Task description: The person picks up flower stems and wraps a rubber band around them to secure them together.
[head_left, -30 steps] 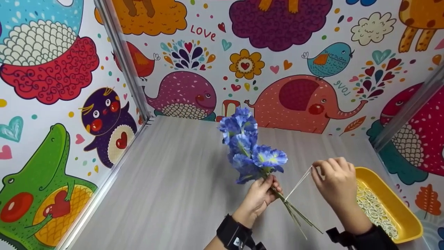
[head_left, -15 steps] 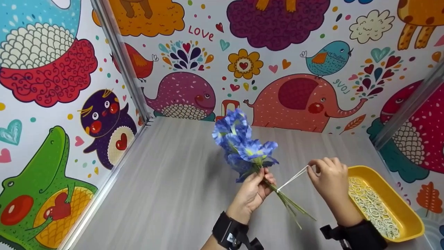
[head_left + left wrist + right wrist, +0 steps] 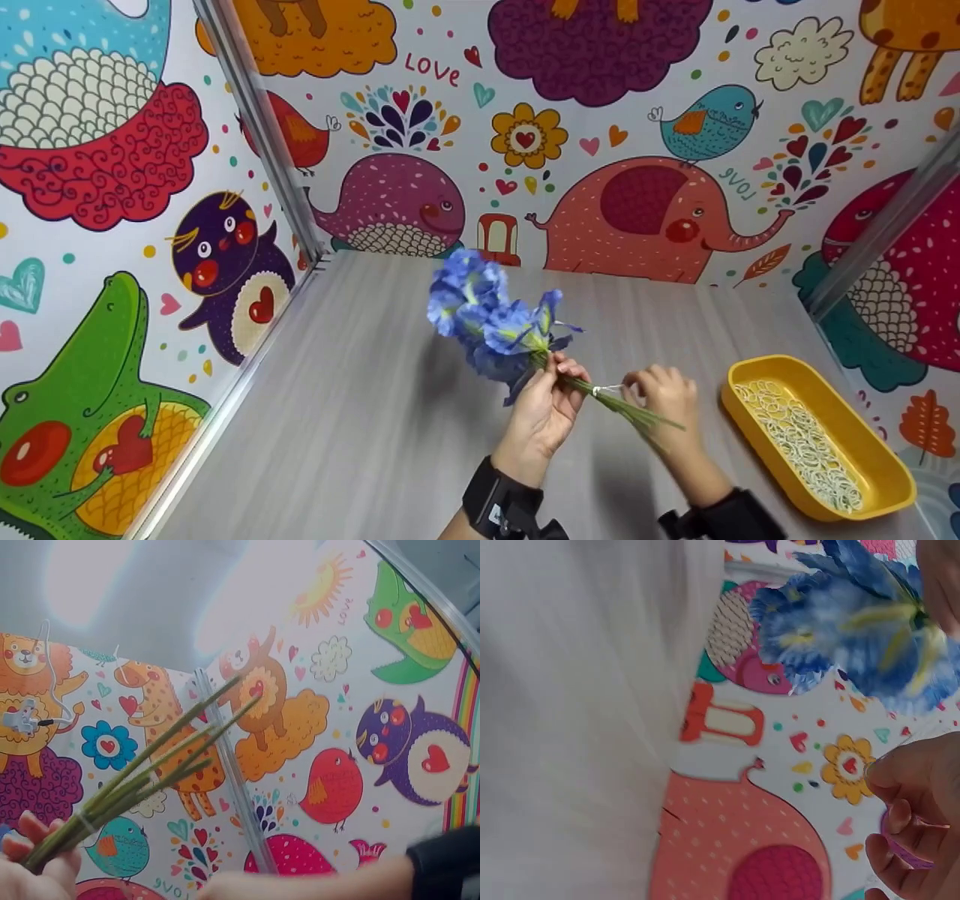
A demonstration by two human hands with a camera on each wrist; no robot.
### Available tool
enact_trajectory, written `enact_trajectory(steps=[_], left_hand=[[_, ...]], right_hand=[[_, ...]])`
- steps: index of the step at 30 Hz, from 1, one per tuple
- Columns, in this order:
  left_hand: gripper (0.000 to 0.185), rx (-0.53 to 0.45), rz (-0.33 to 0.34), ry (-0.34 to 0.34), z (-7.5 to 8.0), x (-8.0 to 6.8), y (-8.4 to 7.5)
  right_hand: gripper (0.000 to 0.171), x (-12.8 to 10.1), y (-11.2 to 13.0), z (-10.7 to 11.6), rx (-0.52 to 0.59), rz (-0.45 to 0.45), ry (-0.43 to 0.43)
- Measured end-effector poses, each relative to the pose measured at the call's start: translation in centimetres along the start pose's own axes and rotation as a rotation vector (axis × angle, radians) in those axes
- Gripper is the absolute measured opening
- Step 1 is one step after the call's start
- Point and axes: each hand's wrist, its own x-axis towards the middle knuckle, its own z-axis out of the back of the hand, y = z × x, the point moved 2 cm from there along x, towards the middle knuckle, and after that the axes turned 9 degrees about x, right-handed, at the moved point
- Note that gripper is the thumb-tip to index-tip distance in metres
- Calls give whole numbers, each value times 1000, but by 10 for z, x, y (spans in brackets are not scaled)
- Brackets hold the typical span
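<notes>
over the table (image 3: pixel 352 420), flower stems (image 3: pixel 616 406) are gripped by left hand (image 3: pixel 541 416); white band (image 3: pixel 598 391) round them is pinched by right hand (image 3: pixel 671 397).

This is a small booth-like workstation: white panels printed with colourful cartoon animals (image 3: pixel 465 135) enclose a pale grey wood-grain tabletop (image 3: pixel 352 420) on three sides, with silver metal corner posts (image 3: pixel 253 112) and bright white overhead lights (image 3: pixel 86 585).
</notes>
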Motion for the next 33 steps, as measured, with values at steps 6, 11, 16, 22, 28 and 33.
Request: enact_trajectory(steps=[6,11,16,22,28,33], left_hand=[[37,-110,-85,-80,3,4,3],[34,-126,-169,-168,8,12,7],[33,-101,-238,-201,12,20,10],[30,-19,-310,-214,18,26,15],[27,82,-346,-242,24,33,24],[24,157,-344,-249,23,30,30]], right_hand=[[19,-29,14,-25,-11,-33,10],[21,-47,29,-34,84,3,-22],[11,-52,47,-31,161,168,-64],[38,-41,62,-13,164,347,-198],[33,-12,75,13,172,498,-330],[20,16,74,35,75,581,-338]])
